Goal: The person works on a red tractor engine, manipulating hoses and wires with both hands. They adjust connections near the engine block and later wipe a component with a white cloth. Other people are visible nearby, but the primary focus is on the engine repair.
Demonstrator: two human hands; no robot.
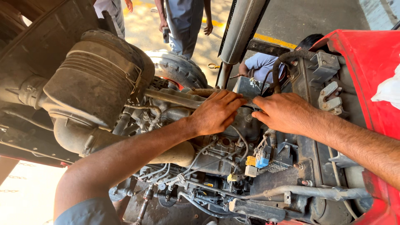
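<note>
Both hands lie knuckles-up on top of a grimy engine [216, 158], fingertips almost meeting: the left hand [217, 111] has its fingers curled down over a rusty metal pipe [175, 98], while the right hand [286, 112] is bent over a thin black hose [248, 106], though I cannot tell whether either truly grips. Left of the left hand bulges a ribbed black air-cleaner canister [98, 79], its contents hidden. Just below the right hand sit blue and yellow connectors [257, 161], and the red bodywork [371, 62] hems that wrist in closely.

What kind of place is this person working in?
Probably an outdoor vehicle repair yard. Both hands, left hand and right hand, rest on an exposed, grimy engine under a tilted red metal cab, beside a black rubber tyre on sunlit concrete ground.
</note>
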